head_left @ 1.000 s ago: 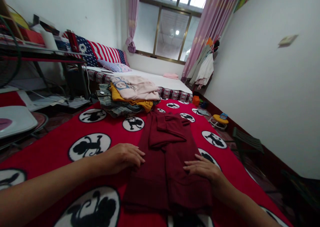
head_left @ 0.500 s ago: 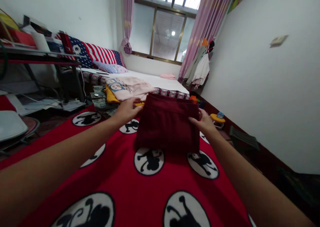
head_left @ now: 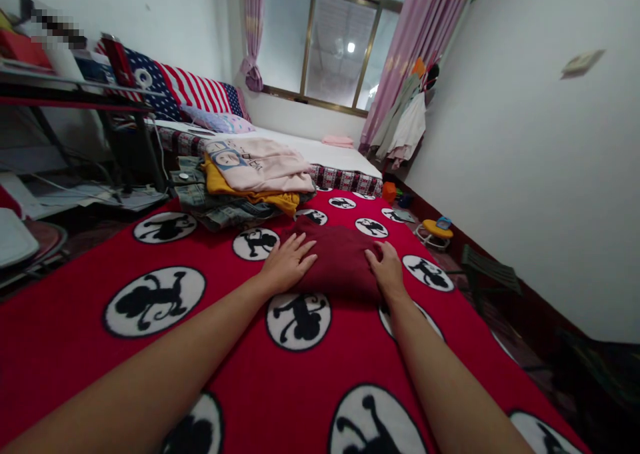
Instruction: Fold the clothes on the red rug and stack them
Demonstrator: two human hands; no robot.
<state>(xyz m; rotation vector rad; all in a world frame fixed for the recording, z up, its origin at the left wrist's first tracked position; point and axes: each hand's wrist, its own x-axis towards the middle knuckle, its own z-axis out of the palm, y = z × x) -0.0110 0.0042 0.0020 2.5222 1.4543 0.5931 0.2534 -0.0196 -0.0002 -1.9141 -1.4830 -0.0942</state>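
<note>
Maroon garment [head_left: 343, 267] lies mid-frame, long axis left to right, neither hand nearer: left hand [head_left: 286, 266] rests on its left end, fingers [head_left: 307, 247] spread, ungripping; right hand [head_left: 389, 271] touches its right edge, grip unclear.

Bare forearms [head_left: 195, 344] taper to bare, slender-fingered hands [head_left: 286, 265], finer details too blurred to tell.
</note>
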